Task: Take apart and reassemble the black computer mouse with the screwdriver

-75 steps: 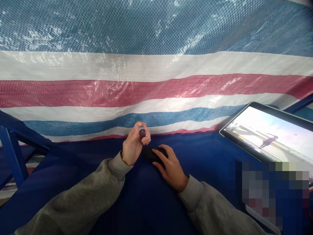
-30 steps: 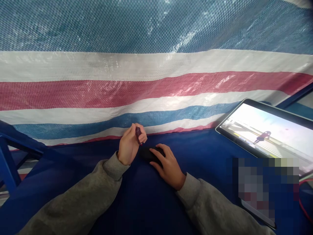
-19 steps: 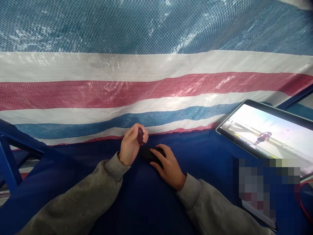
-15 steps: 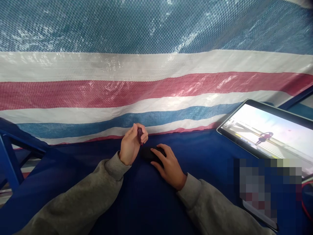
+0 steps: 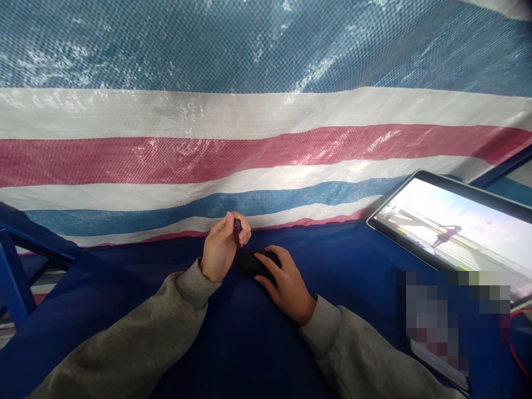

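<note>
My left hand [image 5: 222, 249] is raised just above the blue surface, its fingers curled around a small, dark purplish object [image 5: 238, 231]. Most of that object is hidden by the fingers, so its kind is unclear. To its right, my right hand [image 5: 286, 282] rests over a black computer mouse [image 5: 251, 261], fingers draped on its top and the thumb along its near side. The mouse lies flat on the blue tabletop [image 5: 233, 343], close to the left hand.
A tablet-like screen [image 5: 449, 221] showing a bright picture leans at the right. Below it, a pixelated patch covers part of a flat device [image 5: 440, 366], near a red cable [image 5: 515, 349]. Striped tarpaulin [image 5: 249, 155] hangs behind; a blue metal frame [image 5: 16, 277] stands left.
Both hands keep nearly the same pose and place. The whole view has shifted very slightly, and the picture on the screen differs a little.
</note>
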A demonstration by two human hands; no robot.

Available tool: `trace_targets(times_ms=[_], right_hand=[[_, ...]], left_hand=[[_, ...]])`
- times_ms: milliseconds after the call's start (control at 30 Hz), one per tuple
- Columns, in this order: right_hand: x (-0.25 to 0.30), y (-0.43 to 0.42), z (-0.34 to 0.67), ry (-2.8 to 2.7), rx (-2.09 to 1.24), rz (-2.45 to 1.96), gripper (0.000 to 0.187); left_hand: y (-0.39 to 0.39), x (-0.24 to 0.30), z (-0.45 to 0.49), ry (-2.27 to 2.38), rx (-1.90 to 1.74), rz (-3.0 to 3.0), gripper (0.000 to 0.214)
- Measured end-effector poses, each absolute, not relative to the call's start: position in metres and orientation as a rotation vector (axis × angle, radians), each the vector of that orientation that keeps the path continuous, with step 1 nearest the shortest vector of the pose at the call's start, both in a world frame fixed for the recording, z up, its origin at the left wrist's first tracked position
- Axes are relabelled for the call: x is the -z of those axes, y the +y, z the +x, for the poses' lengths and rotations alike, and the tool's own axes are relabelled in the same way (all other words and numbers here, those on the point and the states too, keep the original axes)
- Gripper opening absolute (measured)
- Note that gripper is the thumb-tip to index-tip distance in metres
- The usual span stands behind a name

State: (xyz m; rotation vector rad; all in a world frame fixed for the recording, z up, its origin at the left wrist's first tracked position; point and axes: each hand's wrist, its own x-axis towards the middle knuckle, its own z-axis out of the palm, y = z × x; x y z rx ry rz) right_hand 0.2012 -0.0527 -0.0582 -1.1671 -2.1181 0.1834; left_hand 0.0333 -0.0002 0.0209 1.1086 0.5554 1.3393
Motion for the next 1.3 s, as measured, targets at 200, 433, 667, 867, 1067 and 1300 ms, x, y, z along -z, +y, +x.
trace_targets(times_ms=[200, 433, 667, 867, 1067, 1300], right_hand=[[0.0605, -0.0520, 0.2019, -2.117, -0.210, -1.166, 0.038], [0.0609, -0.0519, 0.2016, -2.112, -0.175, -1.156, 0.039], [0.0609, -0.0518, 0.2015, -2.122, -0.147, -1.180, 0.040], [0.0580, -0.0527, 0.2012, -2.111, -0.154, -1.168, 0.038], [0.0610, -0.0515, 0.2022, -2.124, -0.163, -1.170, 0.039], [0.0596, -0.0517, 0.2014, -2.120, -0.157, -1.169, 0.038]], left_hand=[[-0.0003, -0.0212, 0.0314, 0.492, -1.342, 1.038, 0.018], [0.0006, -0.0221, 0.0330, 0.571, -1.363, 1.074, 0.029], [-0.0014, -0.0232, 0.0321, 0.510, -1.328, 1.062, 0.025], [0.0005, -0.0207, 0.0318, 0.555, -1.337, 1.116, 0.018], [-0.0004, -0.0212, 0.0334, 0.574, -1.339, 1.122, 0.037], [-0.0010, -0.0222, 0.0330, 0.546, -1.334, 1.104, 0.021]])
